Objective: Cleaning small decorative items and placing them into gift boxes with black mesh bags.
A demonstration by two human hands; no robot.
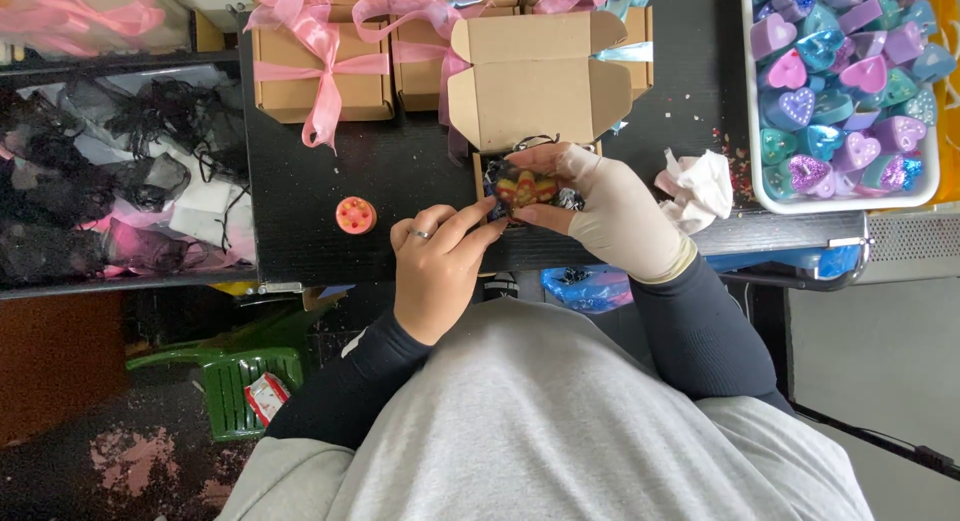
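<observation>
My right hand (612, 213), in a beige glove, grips a small dark mesh pouch (522, 189) with a yellow and red flower-shaped piece inside. My left hand (437, 263), bare with a ring, touches the pouch's left side with its fingertips. The pouch sits right at the mouth of an open brown cardboard box (535, 81) whose lid flaps stand up on the black table (310, 196). A round orange piece (356, 215) lies on the table to the left of my left hand.
Closed cardboard boxes tied with pink ribbon (320, 76) line the table's far edge. A white tray (770, 196) of heart-shaped purple, pink and teal pieces stands at right, a crumpled white tissue (697, 186) beside it. Black mesh pouches (90, 171) fill a shelf at left.
</observation>
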